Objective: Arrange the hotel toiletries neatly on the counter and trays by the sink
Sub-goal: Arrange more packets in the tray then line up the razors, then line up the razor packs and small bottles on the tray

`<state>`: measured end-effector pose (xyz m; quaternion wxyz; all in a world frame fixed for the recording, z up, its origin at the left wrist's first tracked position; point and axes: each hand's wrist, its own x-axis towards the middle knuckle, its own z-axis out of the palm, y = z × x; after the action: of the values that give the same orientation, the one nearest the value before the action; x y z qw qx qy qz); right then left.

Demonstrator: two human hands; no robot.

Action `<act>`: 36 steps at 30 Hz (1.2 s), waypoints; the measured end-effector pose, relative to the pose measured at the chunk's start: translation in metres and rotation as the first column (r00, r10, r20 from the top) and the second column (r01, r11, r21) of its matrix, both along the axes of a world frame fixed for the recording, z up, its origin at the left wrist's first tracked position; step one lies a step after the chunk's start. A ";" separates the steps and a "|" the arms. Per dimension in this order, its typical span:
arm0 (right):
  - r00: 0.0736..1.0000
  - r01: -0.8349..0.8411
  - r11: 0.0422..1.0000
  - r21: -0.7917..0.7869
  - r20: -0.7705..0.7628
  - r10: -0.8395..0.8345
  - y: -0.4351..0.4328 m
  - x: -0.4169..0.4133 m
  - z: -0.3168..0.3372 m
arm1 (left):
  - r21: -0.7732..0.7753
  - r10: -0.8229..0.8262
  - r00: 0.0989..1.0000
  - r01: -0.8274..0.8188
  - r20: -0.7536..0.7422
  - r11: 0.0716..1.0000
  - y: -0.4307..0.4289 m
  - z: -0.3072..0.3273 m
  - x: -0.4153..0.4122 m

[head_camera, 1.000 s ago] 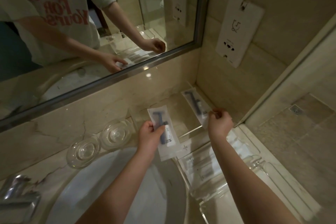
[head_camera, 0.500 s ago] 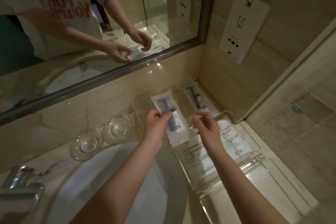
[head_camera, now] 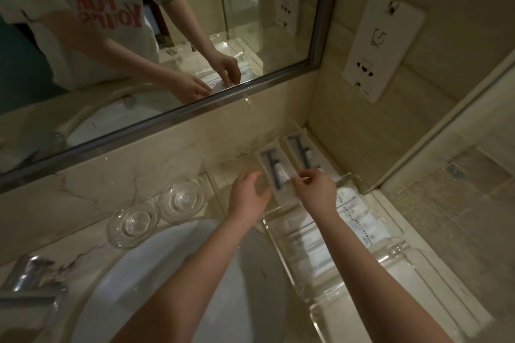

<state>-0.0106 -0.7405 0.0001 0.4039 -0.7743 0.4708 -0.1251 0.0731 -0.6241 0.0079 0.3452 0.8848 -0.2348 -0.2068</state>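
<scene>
Two clear razor packets lie side by side, lengthwise, on the clear tray (head_camera: 223,172) in the counter's back right corner. The left razor packet (head_camera: 274,167) has its near end between my hands. My right hand (head_camera: 316,191) pinches its near right edge. Just left of the packet is my left hand (head_camera: 249,196), fingers relaxed and holding nothing. The right razor packet (head_camera: 302,150) lies untouched against the side wall. A second clear tray (head_camera: 274,234) nearer me holds several white toiletry packets (head_camera: 355,216).
Two round glass dishes (head_camera: 133,221) (head_camera: 184,198) stand on the marble counter left of the trays. The white sink basin (head_camera: 167,273) lies under my forearms, with the chrome tap (head_camera: 28,284) at far left. A third clear tray (head_camera: 418,289) sits at near right. The mirror (head_camera: 167,36) spans the back wall.
The packet my left hand held has gone down onto the corner tray beside the other one. My left hand has let go. My right hand has moved onto its near edge.
</scene>
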 end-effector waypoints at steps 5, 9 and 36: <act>0.997 -0.008 0.871 -0.492 0.061 0.043 -0.024 -0.009 -0.007 | 0.185 -0.290 0.950 0.265 0.121 0.946 -0.008 -0.006 -0.009; 0.944 -0.330 0.841 -0.429 -0.132 0.303 -0.059 0.000 -0.018 | 0.380 -0.457 0.876 0.373 0.157 0.846 -0.019 -0.019 -0.012; 0.907 -0.369 0.750 -0.549 -0.035 0.420 -0.005 -0.016 0.016 | 0.305 -0.280 0.916 0.189 0.289 0.933 0.026 0.019 -0.025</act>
<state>-0.0269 -0.7451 0.0160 0.2054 -0.9318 0.2226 -0.2001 0.0485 -0.5978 0.0267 0.1495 0.9106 -0.3636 -0.1272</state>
